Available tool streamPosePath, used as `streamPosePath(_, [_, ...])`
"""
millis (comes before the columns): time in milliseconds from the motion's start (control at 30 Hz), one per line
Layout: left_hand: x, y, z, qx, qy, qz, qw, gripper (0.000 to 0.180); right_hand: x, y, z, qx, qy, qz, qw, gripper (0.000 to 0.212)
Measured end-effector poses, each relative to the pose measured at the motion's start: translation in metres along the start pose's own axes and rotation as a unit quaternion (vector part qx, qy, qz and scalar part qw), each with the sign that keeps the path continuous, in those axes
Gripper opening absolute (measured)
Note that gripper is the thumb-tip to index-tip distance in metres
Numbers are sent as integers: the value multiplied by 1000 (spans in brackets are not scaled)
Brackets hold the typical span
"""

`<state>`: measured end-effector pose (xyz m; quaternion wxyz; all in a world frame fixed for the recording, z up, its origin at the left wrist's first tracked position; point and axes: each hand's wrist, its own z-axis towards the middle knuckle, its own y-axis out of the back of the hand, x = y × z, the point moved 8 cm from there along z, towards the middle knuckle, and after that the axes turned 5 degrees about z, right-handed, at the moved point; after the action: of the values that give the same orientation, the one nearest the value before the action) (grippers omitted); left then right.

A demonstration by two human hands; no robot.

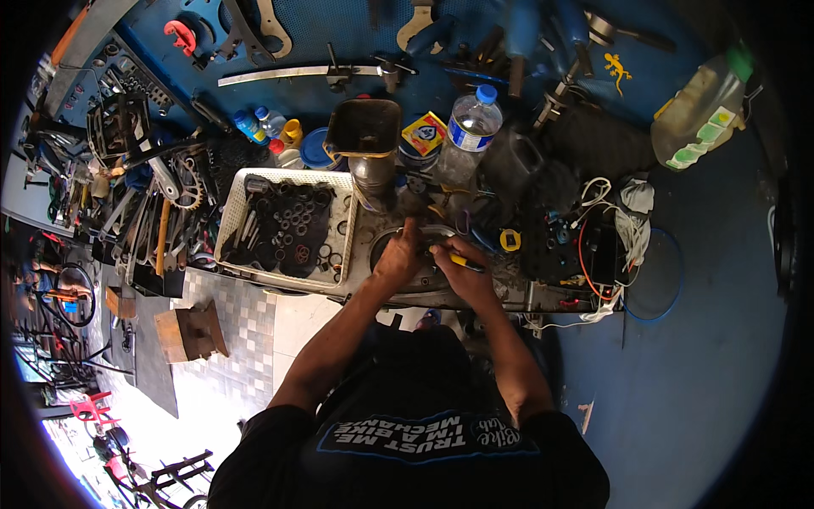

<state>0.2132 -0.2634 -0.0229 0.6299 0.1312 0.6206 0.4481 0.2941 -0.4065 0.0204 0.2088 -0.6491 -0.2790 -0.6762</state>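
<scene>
Over the middle of the workbench, my left hand (397, 260) is closed, with a finger pointing away from me. What it grips is hidden. Beside and partly under that hand lies a dark, round, ring-like part (377, 248). Close on its right, my right hand (463, 278) wraps around a tool with a yellow-and-black handle (466, 263). The tool's tip cannot be made out between the hands. A yellow tape measure (510, 240) rests just right of my right hand. Pliers-like tools with coloured handles (463, 222) lie behind the hands.
Left of my hands stands a white plastic basket (349, 222) of rings and small parts. Behind are a dark metal funnel-shaped container (371, 161) and a clear bottle with blue cap (471, 140). Cables (634, 237) lie at right; tools crowd the far left.
</scene>
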Motion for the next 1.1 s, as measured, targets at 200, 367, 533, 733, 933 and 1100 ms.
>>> streamPosePath(200, [1, 12, -9, -9, 18, -36, 999, 49, 25, -3, -2, 18, 75, -105, 991, 20])
streamPosePath(367, [-1, 20, -19, -77, -30, -76, 994, 41, 14, 3, -2, 6, -1, -54, 999, 19])
streamPosePath(533, [10, 17, -22, -48, 10, -87, 995, 41, -4, 2, -4, -10, 4, -17, 1000, 21])
streamPosePath(733, [32, 10, -29, -20, 148, -277, 949, 40, -20, 6, -10, -9, -75, 7, 997, 20])
streamPosePath(933, [45, 6, -31, 21, 221, -451, 864, 36, -4, 21, -13, -31, 48, -114, 992, 20])
streamPosePath(1100, [24, 8, -31, 66, 290, -476, 828, 28, 5, 22, -19, -38, 87, -219, 971, 20])
